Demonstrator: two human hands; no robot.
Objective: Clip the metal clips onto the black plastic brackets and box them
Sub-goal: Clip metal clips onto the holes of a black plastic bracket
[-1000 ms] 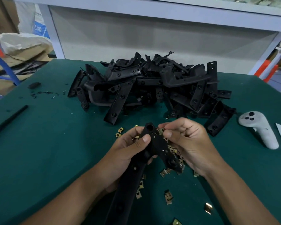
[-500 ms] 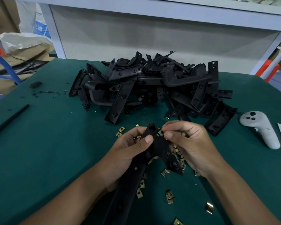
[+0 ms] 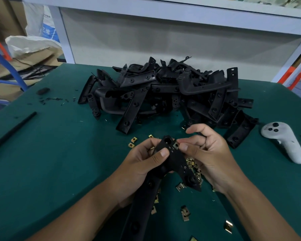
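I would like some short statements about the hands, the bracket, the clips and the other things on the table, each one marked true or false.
1. The left hand grips a black bracket. True.
2. The right hand rests flat on the table. False: it is raised at the bracket's top end, thumb and finger pinching a clip against it.
3. Loose clips lie on the table near the hands. True.
4. The pile of brackets lies between the hands and the person. False: it lies beyond the hands, toward the far edge.
5. A white controller lies on the table to the right of the pile. True.
6. A box holding finished brackets stands on the table. False: no box is in view.
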